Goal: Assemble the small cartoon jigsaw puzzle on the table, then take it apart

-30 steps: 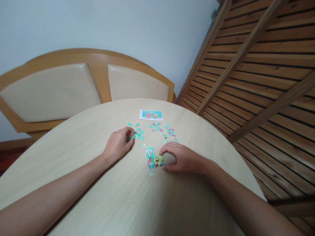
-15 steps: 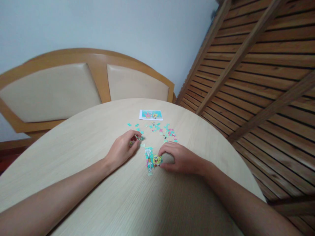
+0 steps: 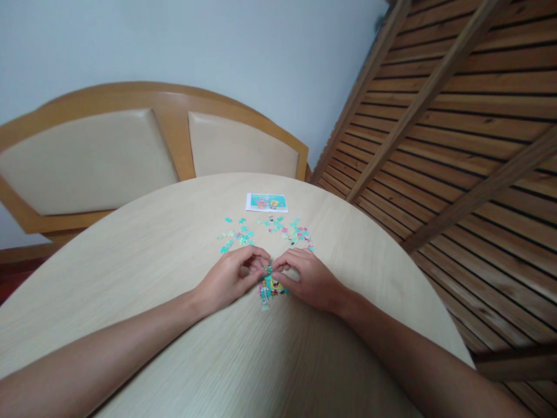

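Observation:
My left hand and my right hand meet over a partly joined jigsaw puzzle, fingertips almost touching. Between them is a small green puzzle piece, pinched at its left by my left thumb and fingers and at its right by my right fingertips. The joined part lies flat on the table and shows a tall pale figure beside a yellow square cartoon figure. Its upper portion is hidden behind my fingers.
Loose puzzle pieces lie scattered beyond my left hand, and more pieces are beyond my right. A picture card rests farther back on the round wooden table. Behind it stands a padded bench back.
My left hand has moved right and nearer, from the loose pieces to the joined puzzle. My right hand has shifted slightly left and up, from the yellow figure's side to its top.

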Demonstrator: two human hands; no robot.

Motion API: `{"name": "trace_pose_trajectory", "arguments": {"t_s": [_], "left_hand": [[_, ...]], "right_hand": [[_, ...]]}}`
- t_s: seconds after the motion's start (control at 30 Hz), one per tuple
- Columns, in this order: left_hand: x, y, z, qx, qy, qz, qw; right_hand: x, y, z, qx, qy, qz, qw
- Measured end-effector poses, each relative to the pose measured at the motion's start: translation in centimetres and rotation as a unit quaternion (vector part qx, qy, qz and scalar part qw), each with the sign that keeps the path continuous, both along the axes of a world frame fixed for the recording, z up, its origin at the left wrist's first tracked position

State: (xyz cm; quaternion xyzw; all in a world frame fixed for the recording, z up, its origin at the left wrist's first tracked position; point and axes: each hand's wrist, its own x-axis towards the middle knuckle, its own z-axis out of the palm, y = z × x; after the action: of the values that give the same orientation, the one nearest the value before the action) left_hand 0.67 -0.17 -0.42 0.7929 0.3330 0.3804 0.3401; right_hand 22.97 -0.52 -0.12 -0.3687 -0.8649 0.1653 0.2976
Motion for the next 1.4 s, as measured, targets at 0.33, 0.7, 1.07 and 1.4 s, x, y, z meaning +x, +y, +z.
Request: {"name": "trace_pose_trajectory", "arguments": {"t_s": [0.33, 0.7, 1.07, 1.4], "left_hand": [[0.0, -0.1, -0.2, -0.035, -0.026, -0.047, 0.998], [-0.5, 0.3, 0.1, 0.09, 0.069, -0.069, 0.991], [-0.6, 0.3, 0.0, 0.107, 0.093, -0.045, 0.989], [-0.8, 0.3, 0.6, 0.17, 0.156, -0.188, 0.955]], "right_hand": [[0.0, -0.2, 0.2, -0.028, 0.019, -0.001, 0.999], [0.0, -0.2, 0.4, -0.069, 0.021, -0.01, 0.997], [0.1, -0.1, 0.4, -0.169, 0.119, -0.004, 0.978], [2.2, 0.7, 1.3, -0.165, 0.082, -0.05, 0.982]]}}
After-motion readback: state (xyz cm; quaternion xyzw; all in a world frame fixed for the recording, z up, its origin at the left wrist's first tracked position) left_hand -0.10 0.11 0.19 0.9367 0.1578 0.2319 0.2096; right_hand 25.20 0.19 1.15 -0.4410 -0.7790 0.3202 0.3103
